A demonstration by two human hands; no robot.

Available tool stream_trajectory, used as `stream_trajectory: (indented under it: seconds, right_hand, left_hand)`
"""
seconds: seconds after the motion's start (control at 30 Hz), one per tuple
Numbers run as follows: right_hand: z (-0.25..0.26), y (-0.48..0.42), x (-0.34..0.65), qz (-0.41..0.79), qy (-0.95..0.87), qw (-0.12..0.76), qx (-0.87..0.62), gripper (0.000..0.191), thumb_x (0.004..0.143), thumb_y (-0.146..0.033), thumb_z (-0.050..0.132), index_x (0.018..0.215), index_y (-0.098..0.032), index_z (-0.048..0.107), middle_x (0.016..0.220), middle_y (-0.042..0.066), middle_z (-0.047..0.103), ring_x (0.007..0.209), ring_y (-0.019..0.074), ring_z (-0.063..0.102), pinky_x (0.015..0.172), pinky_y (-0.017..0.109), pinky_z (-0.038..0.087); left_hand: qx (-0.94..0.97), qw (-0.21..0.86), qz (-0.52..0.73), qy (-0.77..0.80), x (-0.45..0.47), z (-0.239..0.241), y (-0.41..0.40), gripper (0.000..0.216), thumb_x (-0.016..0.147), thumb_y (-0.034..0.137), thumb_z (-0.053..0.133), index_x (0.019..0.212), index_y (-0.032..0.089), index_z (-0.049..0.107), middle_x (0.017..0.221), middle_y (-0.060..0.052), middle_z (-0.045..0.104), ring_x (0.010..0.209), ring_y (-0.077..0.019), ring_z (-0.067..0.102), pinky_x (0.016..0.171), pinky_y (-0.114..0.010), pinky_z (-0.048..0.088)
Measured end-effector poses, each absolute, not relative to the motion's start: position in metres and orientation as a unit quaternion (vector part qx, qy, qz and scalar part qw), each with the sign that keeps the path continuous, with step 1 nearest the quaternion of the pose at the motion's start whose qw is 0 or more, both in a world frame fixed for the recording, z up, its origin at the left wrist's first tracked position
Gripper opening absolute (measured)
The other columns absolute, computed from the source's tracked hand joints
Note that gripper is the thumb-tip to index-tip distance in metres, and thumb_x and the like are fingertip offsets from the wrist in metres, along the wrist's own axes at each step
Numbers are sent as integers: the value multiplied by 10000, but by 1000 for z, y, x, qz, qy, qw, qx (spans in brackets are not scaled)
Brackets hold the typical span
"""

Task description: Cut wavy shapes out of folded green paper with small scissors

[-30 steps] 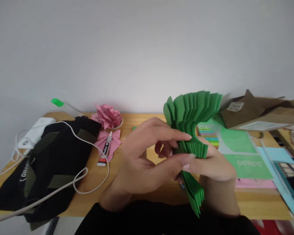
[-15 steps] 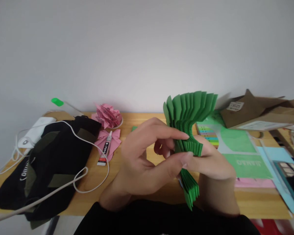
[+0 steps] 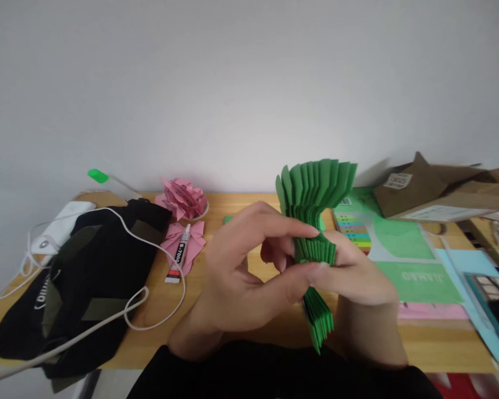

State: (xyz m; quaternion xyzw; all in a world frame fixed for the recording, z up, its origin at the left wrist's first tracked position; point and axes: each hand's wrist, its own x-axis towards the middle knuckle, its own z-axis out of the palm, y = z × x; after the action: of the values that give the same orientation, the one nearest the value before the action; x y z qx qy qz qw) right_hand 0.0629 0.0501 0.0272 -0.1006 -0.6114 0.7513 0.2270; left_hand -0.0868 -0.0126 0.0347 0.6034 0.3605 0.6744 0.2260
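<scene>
Both hands hold a pleated green paper fan (image 3: pixel 315 194) upright above the wooden table (image 3: pixel 233 327). My left hand (image 3: pixel 241 277) pinches the fan's narrow middle between thumb and forefinger. My right hand (image 3: pixel 357 277) grips the same middle from the right, its fingers wrapped behind the pleats. The upper pleats spread out like a fan, and the lower pleats (image 3: pixel 319 324) hang squeezed together below the hands.
A black bag (image 3: pixel 79 277) with a white cable (image 3: pixel 149 288) over it lies at the left. Pink paper flowers (image 3: pixel 183 199) and a glue tube (image 3: pixel 178 255) sit behind it. Coloured paper sheets (image 3: pixel 407 255) and a brown paper bag (image 3: pixel 432 188) lie at the right.
The hands have squeezed the pleats closer together. The fan's top spread has narrowed and the lower end has drawn up and left.
</scene>
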Motion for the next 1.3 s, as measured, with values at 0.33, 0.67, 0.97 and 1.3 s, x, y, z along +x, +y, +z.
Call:
stream_trajectory:
  seconds: [0.33,0.67,0.97,1.3]
  right_hand:
    - [25,50,60,737,-626,221,-127,129,859,-324,674,866,-195,663,737,13,563,651,140,556,569,249,502]
    - [22,55,72,523,-774,252,-252,235,912,-308,578,711,-192,542,621,-26,472,575,126,464,515,246,382]
    - [24,58,86,255,-905,40,-338,89,878,-218,560,811,-173,599,639,21,640,569,174,595,539,267,353]
    - [-54,-9,89,182,-940,-5,-288,109,892,-177,562,912,-137,662,777,91,727,692,231,667,607,299,402]
  left_hand:
    - [604,222,672,365,-87,32,-10,244,736,180,774,968,196,701,691,13,558,617,-98,507,506,-233,437]
    - [449,324,735,392,-95,18,4,523,657,400,831,1100,254,593,911,2,595,716,-106,588,558,-210,464]
    - [479,548,486,483,-129,3,20,518,842,625,497,964,142,638,699,-37,611,463,-102,523,375,-207,347]
    - [575,427,338,611,-129,-66,-79,346,769,222,680,1104,186,604,1030,-54,687,890,-184,655,785,-324,537]
